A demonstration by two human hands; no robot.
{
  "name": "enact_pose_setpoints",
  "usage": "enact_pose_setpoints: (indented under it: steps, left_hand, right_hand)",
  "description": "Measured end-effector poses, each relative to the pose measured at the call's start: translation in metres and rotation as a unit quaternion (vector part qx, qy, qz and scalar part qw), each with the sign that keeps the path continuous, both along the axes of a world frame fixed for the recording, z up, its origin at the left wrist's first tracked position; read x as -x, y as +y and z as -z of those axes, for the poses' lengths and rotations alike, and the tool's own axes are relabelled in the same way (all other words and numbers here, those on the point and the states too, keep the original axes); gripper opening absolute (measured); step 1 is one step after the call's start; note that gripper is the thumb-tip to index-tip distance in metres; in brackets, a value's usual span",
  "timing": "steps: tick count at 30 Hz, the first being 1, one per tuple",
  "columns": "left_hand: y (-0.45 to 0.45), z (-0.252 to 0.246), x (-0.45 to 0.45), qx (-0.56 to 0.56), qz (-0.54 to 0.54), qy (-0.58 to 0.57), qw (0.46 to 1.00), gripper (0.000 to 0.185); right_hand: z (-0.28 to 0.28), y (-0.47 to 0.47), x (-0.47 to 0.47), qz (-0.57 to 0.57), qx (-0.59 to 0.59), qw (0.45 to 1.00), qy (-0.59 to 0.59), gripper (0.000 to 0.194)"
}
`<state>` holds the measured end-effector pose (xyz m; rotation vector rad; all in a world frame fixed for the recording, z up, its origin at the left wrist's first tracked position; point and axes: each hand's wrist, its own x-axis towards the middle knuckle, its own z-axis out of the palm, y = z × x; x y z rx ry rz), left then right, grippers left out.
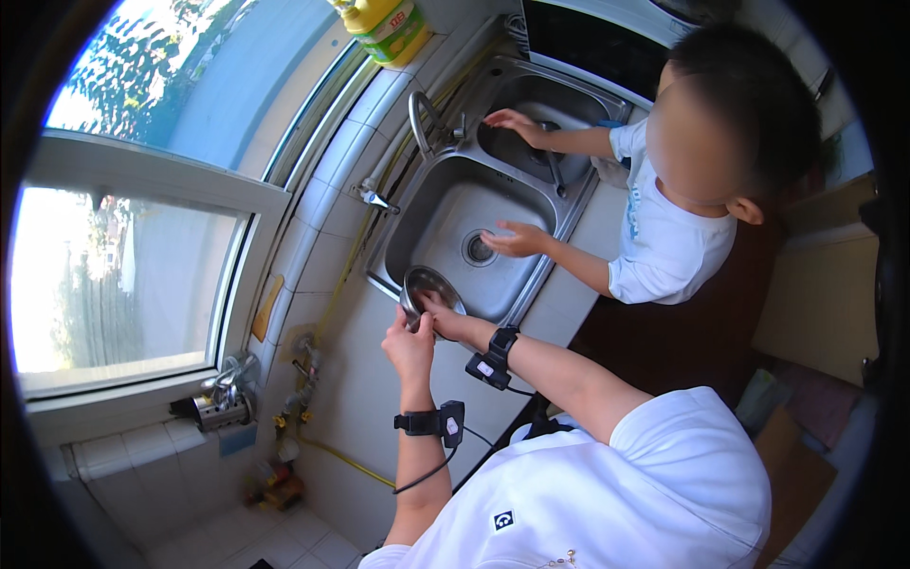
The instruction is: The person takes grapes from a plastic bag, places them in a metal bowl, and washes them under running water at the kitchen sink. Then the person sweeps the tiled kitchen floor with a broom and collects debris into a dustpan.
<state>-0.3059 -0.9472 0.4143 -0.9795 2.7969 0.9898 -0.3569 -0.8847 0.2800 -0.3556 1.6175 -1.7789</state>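
Note:
A stainless steel bowl [442, 283] is tilted on its side at the near corner of the sink's larger basin [455, 206]. My left hand [409, 348] grips the bowl's rim from outside, thumb up against it. My right hand [442, 318] reaches into the bowl's mouth; its fingertips are partly hidden, and whether they hold anything does not show. Black straps with small boxes and cables are on both my wrists. Just beyond the bowl lies the round drain [480, 247] of the basin.
Another person in a white shirt [668, 249] stands at the sink's right, one hand [517, 240] over the larger basin, the other [515, 128] over the smaller basin [498, 92]. A curved faucet [419, 117], a wall tap [377, 200] and a yellow detergent bottle [389, 32] are along the window side.

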Motion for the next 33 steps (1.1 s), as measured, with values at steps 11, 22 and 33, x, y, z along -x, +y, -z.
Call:
enact_pose_setpoints:
  steps: [11,22,33]
  left_hand:
    - [-0.034,0.079,-0.075,-0.593,-0.253,0.125,0.755,0.014]
    - [0.009,0.036,-0.061,-0.583,-0.151,0.089,0.793,0.036]
    - [0.026,0.023,-0.069,-0.596,-0.05,0.056,0.8,0.073]
  right_hand:
    - [-0.103,0.11,-0.011,0.065,-0.121,0.857,0.497,0.042]
    - [-0.078,0.157,-0.043,0.179,-0.11,0.971,-0.111,0.024]
    - [-0.046,0.174,-0.049,0.329,-0.185,0.923,-0.074,0.022]
